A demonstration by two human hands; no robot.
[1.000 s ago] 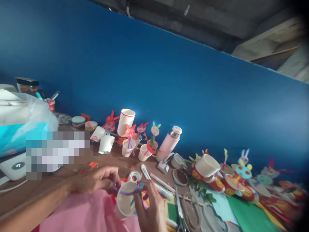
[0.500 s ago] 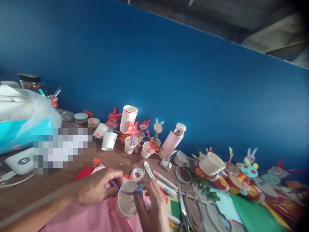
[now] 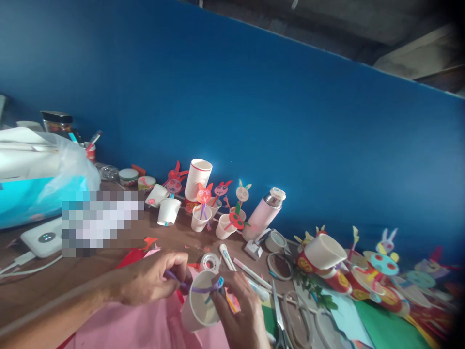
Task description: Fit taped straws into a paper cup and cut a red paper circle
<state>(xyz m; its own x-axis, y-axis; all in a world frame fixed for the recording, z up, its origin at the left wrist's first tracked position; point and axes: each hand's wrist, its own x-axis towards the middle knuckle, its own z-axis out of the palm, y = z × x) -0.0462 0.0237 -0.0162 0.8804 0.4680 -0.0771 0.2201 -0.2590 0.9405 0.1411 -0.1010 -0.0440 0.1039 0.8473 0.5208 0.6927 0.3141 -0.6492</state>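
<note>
A white paper cup sits tilted between my hands, its mouth facing up toward me. Across its opening runs a thin purple strip, with small blue straw-like ends at its right side. My left hand pinches the strip's left part just outside the rim. At the cup's right edge, my right hand has thumb and fingers closed by the blue ends, gripping the strip's right part. Inside the cup a bluish piece shows. Pink paper lies under the cup and hands.
Behind stand paper cups with paper animal figures and a pink thermos. Tape, pens, scissors and green paper lie to the right. A power bank and plastic bag are at left.
The whole scene has shifted slightly right in view. My right hand and the cup moved a little right and down relative to my left hand, and the purple strip spans more visibly between them.
</note>
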